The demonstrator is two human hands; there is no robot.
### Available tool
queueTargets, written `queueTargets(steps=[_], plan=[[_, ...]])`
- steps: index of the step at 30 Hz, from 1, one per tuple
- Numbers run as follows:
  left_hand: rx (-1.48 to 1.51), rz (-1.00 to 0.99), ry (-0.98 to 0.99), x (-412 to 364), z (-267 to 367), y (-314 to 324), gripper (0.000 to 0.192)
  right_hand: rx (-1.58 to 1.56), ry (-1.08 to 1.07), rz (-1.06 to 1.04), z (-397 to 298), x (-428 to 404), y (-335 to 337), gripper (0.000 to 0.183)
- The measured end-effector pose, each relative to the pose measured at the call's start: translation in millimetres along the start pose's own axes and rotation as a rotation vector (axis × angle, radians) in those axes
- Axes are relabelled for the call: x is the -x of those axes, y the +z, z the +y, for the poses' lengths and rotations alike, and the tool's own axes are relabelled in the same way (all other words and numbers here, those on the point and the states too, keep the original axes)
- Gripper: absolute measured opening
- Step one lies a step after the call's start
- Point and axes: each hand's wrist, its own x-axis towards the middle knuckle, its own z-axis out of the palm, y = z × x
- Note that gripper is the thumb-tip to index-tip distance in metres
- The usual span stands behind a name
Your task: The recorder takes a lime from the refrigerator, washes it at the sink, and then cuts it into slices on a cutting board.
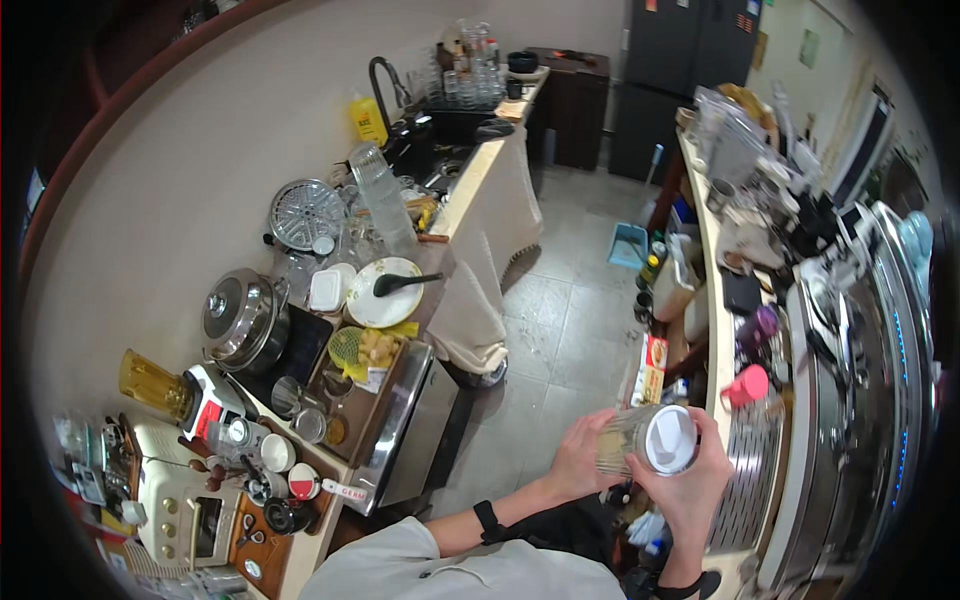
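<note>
Between my two hands is a ribbed clear glass jar (pixel 616 442), tilted so that its white lid (pixel 670 440) faces up towards me. My left hand (pixel 579 457) wraps around the jar's body from the left. Around the lidded end curl the thumb and fingers of my right hand (pixel 686 476). Whether the lid is fully seated cannot be made out. Both hands are in the air close to the right counter, beside a slotted metal drip tray (pixel 742 487) and a clear pitcher with a pink lid (pixel 746 388).
Along the left counter stand a steel steamer pot (pixel 244 322), a white plate with a black spoon (pixel 384 292), stacked glasses (pixel 382 195), a blender (pixel 180 394) and a cream toaster oven (pixel 176 510). A blue dustpan (pixel 628 245) lies on the tiled floor (pixel 555 330). A glass-fronted display case (pixel 862 420) edges the right.
</note>
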Motion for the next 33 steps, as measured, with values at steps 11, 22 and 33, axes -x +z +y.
queueTargets(steps=[11, 22, 33], plan=[[-0.165, 0.124, -0.241, -185.3, -159.0, -4.1, 0.083, -0.062, -0.101, -0.501, 49.0, -257.0, 141.4, 0.035], [-0.459, 0.505, -0.403, -349.5, -283.4, -60.6, 0.079, -0.318, -0.656, -0.823, -22.4, -517.0, 329.5, 0.026], [-0.526, 0.694, -0.620, -495.4, -392.6, -155.6, 0.081, -0.646, -0.375, -1.093, -78.5, -752.3, 479.1, 0.020]])
